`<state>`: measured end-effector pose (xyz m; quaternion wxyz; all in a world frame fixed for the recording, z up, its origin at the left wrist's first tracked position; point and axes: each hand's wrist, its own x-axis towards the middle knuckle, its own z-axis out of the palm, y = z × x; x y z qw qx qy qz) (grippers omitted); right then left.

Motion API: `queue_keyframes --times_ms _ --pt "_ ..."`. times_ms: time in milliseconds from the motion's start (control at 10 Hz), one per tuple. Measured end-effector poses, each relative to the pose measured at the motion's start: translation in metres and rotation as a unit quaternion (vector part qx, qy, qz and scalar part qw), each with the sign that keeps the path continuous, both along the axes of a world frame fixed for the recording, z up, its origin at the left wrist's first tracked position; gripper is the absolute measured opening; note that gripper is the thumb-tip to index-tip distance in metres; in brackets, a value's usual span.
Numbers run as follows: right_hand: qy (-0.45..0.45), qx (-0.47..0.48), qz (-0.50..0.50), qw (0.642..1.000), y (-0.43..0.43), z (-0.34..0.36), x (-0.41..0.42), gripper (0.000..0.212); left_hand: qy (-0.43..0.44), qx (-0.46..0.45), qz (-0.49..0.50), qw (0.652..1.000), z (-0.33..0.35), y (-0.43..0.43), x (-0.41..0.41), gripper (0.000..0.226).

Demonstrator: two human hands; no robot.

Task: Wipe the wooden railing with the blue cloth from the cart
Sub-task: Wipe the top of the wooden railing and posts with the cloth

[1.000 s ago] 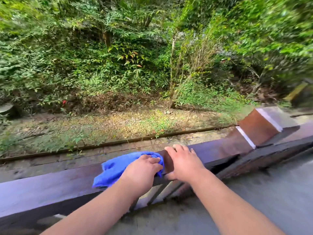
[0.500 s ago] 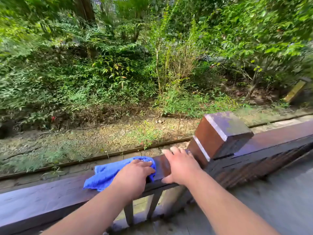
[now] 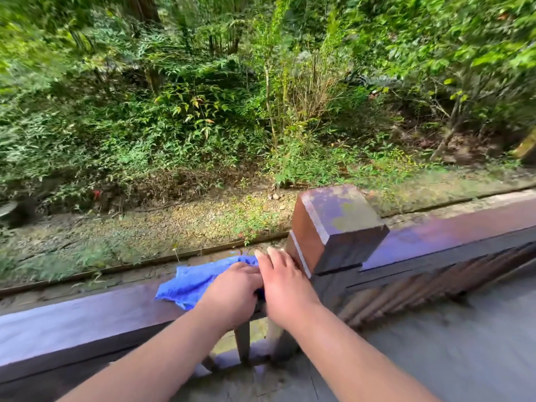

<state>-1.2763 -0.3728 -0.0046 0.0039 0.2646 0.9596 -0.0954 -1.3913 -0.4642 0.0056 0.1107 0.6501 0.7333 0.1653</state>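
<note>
Under the fingers point(image 3: 246, 274) of the left hand the cloth point(image 3: 188, 282) is bright blue, plain. The railing point(image 3: 87, 317) beneath is dark brown with a bluish-purple sheen. Just right of the fingertips, the post point(image 3: 333, 227) is reddish-brown, pale-edged, yellow-green blotched on top.

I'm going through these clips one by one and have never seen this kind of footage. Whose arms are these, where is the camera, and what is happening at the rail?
There is no machine here: a person wears one wide-angle camera on the head, looking forward and down, so the two bare arms are the wearer's own. The left hand presses a blue cloth onto the top of the wooden railing; its grip is closed on the cloth. The right hand rests flat on the rail beside it, against the square post, holding nothing. Beyond the railing lie gravel and thick green bushes. No cart shows in this view.
</note>
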Motion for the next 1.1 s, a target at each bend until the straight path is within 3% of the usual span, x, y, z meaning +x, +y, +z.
queue_keyframes --times_ms 100,200,300,400,500,600,700,900,1000,1100 --pt "0.014 -0.015 0.01 1.0 -0.011 0.006 0.019 0.083 -0.138 0.064 0.095 0.984 0.002 -0.015 0.018 0.027" --pt "0.051 -0.016 0.023 0.998 -0.02 0.015 0.051 0.082 -0.24 0.151 0.202 0.938 0.003 -0.021 0.04 0.029" --pt "0.086 0.056 0.014 0.995 -0.016 0.026 0.088 0.085 -0.315 0.201 0.234 0.898 0.011 -0.011 0.071 0.038" --pt "0.1 0.075 -0.014 0.992 -0.003 0.042 0.12 0.087 -0.345 0.244 0.211 0.881 0.025 0.003 0.11 0.048" --pt "0.127 0.013 -0.097 0.987 0.02 0.052 0.146 0.078 -0.349 0.287 0.19 0.872 0.039 0.023 0.151 0.047" --pt "0.177 -0.093 -0.186 0.962 0.05 0.054 0.165 0.05 -0.321 0.296 0.136 0.89 0.048 0.046 0.181 0.041" --pt "0.233 -0.169 -0.228 0.93 0.088 0.046 0.182 0.028 -0.238 0.304 0.075 0.92 0.054 0.08 0.201 0.037" --pt "0.347 -0.3 -0.25 0.853 0.186 0.056 0.209 0.03 0.012 0.23 0.064 0.971 0.063 0.165 0.242 0.047" --pt "0.344 -0.281 -0.193 0.875 0.228 0.053 0.209 0.03 0.117 0.199 0.084 0.969 0.063 0.203 0.247 0.061" --pt "0.226 -0.16 -0.092 0.957 0.263 0.049 0.215 0.035 0.16 0.125 0.128 0.971 0.046 0.23 0.249 0.05"
